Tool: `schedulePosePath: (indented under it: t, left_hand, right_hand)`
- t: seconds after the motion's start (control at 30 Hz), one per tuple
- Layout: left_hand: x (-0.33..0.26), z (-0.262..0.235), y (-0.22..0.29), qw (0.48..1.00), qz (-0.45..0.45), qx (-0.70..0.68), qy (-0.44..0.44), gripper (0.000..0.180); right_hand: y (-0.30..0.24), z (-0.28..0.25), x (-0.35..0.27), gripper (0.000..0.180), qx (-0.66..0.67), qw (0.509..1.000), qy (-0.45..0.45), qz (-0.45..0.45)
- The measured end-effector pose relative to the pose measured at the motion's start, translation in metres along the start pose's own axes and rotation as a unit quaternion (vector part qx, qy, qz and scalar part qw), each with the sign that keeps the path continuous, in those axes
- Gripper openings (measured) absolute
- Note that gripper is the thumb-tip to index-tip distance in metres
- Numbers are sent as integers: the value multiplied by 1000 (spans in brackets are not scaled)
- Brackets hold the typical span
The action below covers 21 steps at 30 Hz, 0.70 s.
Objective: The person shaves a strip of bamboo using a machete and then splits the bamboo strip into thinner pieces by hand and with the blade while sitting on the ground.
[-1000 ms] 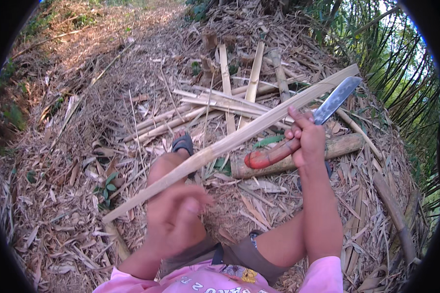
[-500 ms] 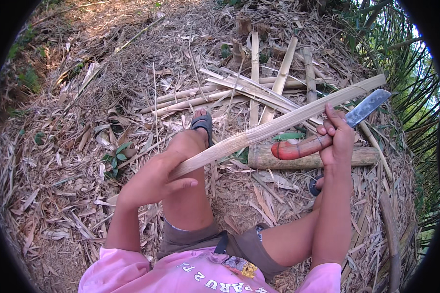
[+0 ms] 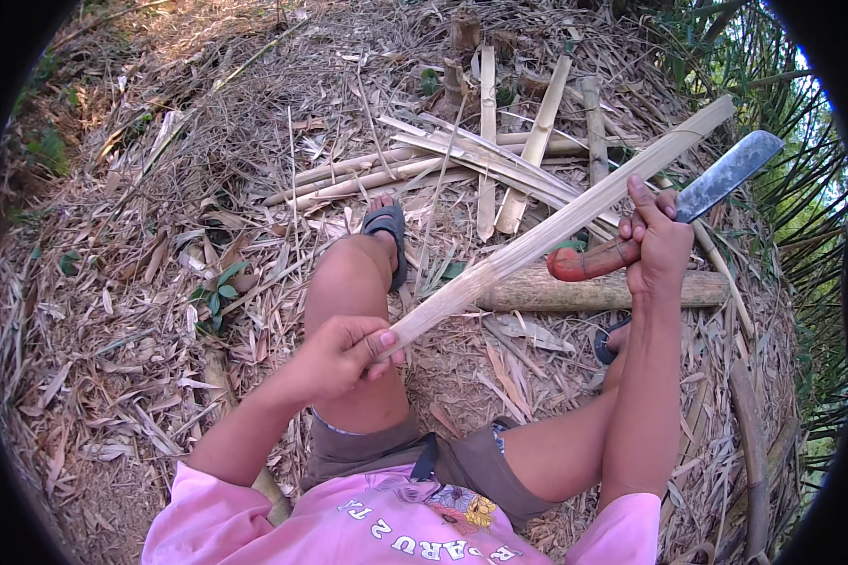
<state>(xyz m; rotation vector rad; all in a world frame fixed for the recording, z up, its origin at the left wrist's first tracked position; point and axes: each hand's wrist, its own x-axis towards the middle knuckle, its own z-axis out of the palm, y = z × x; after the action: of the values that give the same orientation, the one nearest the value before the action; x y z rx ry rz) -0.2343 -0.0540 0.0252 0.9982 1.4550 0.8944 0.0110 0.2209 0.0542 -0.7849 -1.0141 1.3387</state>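
Note:
A long pale bamboo strip (image 3: 546, 235) slants up from lower left to upper right across my lap. Its lower end is gripped in my left hand (image 3: 344, 358), thumb on top, above my left knee. My right hand (image 3: 658, 235) is closed round a machete (image 3: 725, 177) with a red-tipped, curved wooden handle and a broad grey blade pointing up and right. The right index finger stretches out against the strip near its upper part. The blade stands apart from the strip, to its right.
Ahead lie several split bamboo strips (image 3: 487, 141) across thin poles (image 3: 377, 184). A thick bamboo piece (image 3: 603, 290) rests near my right foot. Dry leaves and husks cover the ground. A small green plant (image 3: 215, 297) grows at left, and bamboo stems (image 3: 810, 226) stand at right.
My left hand has moved right and closed round the strip's lower end. The strip now tilts more steeply, and my right hand with the machete has shifted slightly up and right.

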Motion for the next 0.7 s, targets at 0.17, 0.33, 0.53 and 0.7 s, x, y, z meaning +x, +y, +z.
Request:
schedulePosePath:
  t: [0.17, 0.33, 0.53, 0.7]
  left_hand:
    - [-1, 8, 11, 991, -38, -53, -120, 35]
    - [34, 29, 16, 969, -5, -186, -164, 40]
    - [73, 38, 35, 958, -25, -227, -175, 30]
    - [108, 32, 70, 948, -28, -270, -166, 23]
  right_hand:
    - [-9, -1, -3, 43, 34, 998, -14, 54]
    - [-4, 15, -19, 45, 25, 993, -29, 110]
    - [0, 19, -19, 39, -134, 989, 25, 61]
    - [4, 16, -32, 44, -305, 934, -7, -188]
